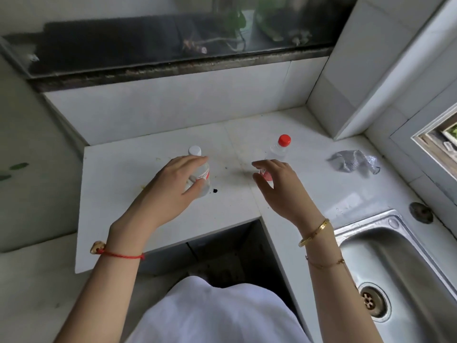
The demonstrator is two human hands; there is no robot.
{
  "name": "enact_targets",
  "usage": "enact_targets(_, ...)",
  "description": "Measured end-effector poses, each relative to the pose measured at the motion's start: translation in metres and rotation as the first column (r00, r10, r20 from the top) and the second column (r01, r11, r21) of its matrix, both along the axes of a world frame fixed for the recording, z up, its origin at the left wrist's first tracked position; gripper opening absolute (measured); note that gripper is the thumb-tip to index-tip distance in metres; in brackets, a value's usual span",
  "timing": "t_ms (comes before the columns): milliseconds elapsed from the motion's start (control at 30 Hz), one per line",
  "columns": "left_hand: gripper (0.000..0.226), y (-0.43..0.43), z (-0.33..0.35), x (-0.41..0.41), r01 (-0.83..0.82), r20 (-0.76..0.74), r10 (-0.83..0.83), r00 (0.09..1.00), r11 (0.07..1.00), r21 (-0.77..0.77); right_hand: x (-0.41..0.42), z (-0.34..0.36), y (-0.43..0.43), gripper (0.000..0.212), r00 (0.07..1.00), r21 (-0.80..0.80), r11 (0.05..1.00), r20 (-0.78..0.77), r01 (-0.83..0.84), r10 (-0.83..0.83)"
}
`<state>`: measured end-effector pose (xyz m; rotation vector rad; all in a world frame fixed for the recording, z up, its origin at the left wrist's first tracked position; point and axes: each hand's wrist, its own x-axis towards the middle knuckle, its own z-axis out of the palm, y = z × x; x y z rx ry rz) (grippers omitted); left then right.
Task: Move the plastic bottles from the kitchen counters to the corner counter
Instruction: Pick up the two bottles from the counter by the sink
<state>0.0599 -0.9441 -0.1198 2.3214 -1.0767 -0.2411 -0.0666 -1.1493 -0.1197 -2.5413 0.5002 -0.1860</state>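
Observation:
Two small clear plastic bottles stand upright on the white corner counter [138,219]. My left hand [170,191] curls round the white-capped bottle [204,177], thumb on its near side and fingers behind it just below the cap. The red-capped bottle [280,149] stands to the right. My right hand [282,191] hovers at its near side with fingers loosely spread. The bottle's red label shows between thumb and forefinger, and I see no firm hold. Each hand hides the lower part of its bottle.
A crumpled silvery cloth [353,163] lies on the counter to the right. A steel sink [405,276] with its drain fills the lower right. Tiled walls close the corner behind and to the right, with a dark window ledge [173,68] above.

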Motion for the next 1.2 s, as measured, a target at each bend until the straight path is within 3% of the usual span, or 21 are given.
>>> enact_targets(267,0.045,-0.009,0.000,0.025,0.025,0.049,-0.026,0.998,1.000,0.015,0.016,-0.003,-0.008,0.034,0.998,0.000,0.999,0.029,0.047,-0.047)
enact_targets(500,0.041,-0.037,-0.007,0.065,-0.055,0.201,0.047,0.978,0.998,0.034,0.047,-0.008,-0.044,0.035,0.987,-0.139,0.978,0.064,0.153,-0.145)
enact_targets(700,0.042,-0.059,-0.027,0.085,-0.092,0.145,0.075,0.987,0.989,0.114,0.078,-0.024,-0.075,0.042,0.972,-0.232,0.951,-0.069,0.204,-0.225)
enact_targets(900,0.041,-0.070,-0.040,0.093,-0.082,0.012,0.081,0.997,0.977,0.199,0.094,-0.042,-0.098,0.041,0.939,-0.229,0.943,-0.189,0.242,-0.287)
enact_targets(1200,0.035,-0.067,-0.044,0.095,-0.108,-0.052,0.122,0.991,0.971,0.215,0.098,-0.053,-0.107,0.021,0.943,-0.183,0.938,-0.098,0.296,-0.317)
